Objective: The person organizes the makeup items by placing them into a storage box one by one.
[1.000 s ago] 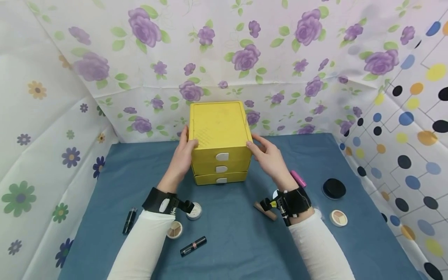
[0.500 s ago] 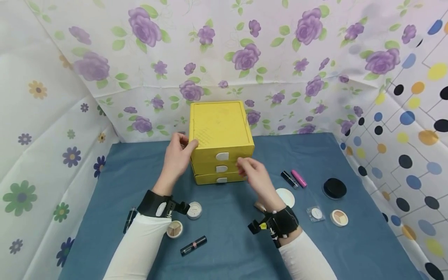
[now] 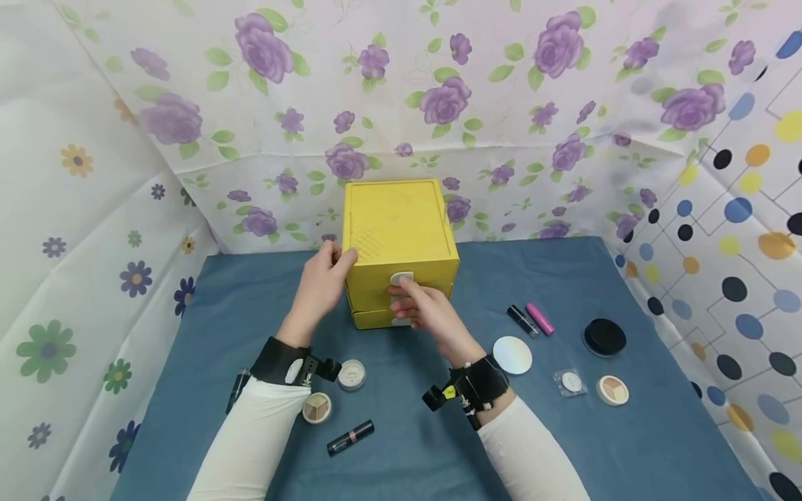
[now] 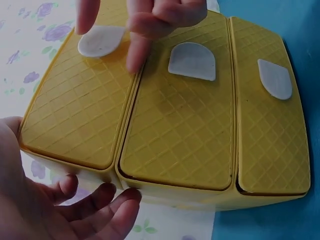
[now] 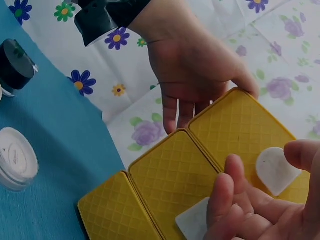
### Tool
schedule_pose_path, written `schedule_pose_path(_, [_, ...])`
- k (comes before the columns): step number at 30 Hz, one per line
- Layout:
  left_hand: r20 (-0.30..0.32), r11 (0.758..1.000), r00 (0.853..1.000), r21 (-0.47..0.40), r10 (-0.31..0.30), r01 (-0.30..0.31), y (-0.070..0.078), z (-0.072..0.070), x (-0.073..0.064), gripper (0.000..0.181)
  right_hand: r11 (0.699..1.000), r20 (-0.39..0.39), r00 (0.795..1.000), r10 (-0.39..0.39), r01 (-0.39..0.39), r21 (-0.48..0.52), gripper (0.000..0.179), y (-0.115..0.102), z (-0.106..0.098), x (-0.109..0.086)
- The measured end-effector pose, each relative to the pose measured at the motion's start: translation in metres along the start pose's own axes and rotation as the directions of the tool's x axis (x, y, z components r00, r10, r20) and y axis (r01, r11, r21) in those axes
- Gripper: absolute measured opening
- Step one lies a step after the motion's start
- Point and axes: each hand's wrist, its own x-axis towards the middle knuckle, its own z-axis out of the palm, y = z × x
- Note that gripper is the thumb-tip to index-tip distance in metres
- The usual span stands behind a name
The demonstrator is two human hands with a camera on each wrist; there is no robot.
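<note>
A yellow three-drawer box (image 3: 395, 219) stands against the flowered backdrop. My left hand (image 3: 318, 287) rests on its left side, thumb over the top front edge and relaxed fingers against the side wall. In front of the drawers is my right hand (image 3: 435, 316). Its thumb is at the white tab (image 5: 276, 171) of the top drawer, while its loosely bent fingers lie across the drawer fronts. The left wrist view shows the middle tab (image 4: 192, 61) and bottom tab (image 4: 276, 80). All drawers look closed.
Makeup lies on the blue cloth (image 3: 426, 452): a black tube (image 3: 351, 438), a three-colour compact (image 3: 316, 408), a white round jar (image 3: 351, 374), a pink tube (image 3: 540, 318), a black tube (image 3: 523, 321), a white disc (image 3: 512, 355) and a black round case (image 3: 604, 337).
My right hand has left the box's right side and moved left to the drawer tabs. My left hand stays at the left side, its fingers a little more bent.
</note>
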Motion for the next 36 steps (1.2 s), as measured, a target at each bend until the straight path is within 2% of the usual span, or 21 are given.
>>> schedule_pose_path(7, [0.021,1.0,1.0,0.019,0.016,-0.017,0.002,-0.001,0.001,0.045,0.999,-0.058,0.998,0.012,-0.009,0.05,0.069,-0.002,0.005,0.005])
schedule_pose_path(10, [0.037,1.0,0.999,-0.014,-0.012,0.012,0.004,0.0,0.001,0.045,0.997,-0.088,0.995,0.037,-0.031,0.076,0.071,-0.004,0.007,0.007])
schedule_pose_path(13, [0.063,0.998,0.997,-0.024,-0.049,0.05,0.006,0.0,0.002,0.057,0.995,-0.104,0.994,0.047,-0.037,0.092,0.071,-0.004,0.007,0.008])
schedule_pose_path(16, [0.087,0.997,0.994,-0.001,-0.071,0.071,0.008,-0.001,0.003,0.068,0.994,-0.104,0.994,0.042,-0.032,0.101,0.07,-0.004,0.008,0.008])
schedule_pose_path(23, [0.117,0.997,0.991,0.008,-0.071,0.071,0.011,-0.005,0.002,0.065,0.995,-0.094,0.995,0.027,-0.018,0.102,0.069,-0.004,0.007,0.006])
schedule_pose_path(36, [0.103,0.997,0.992,-0.038,-0.066,0.07,0.016,0.006,0.004,0.063,0.993,-0.102,0.994,0.026,-0.014,0.115,0.066,-0.007,-0.001,0.006])
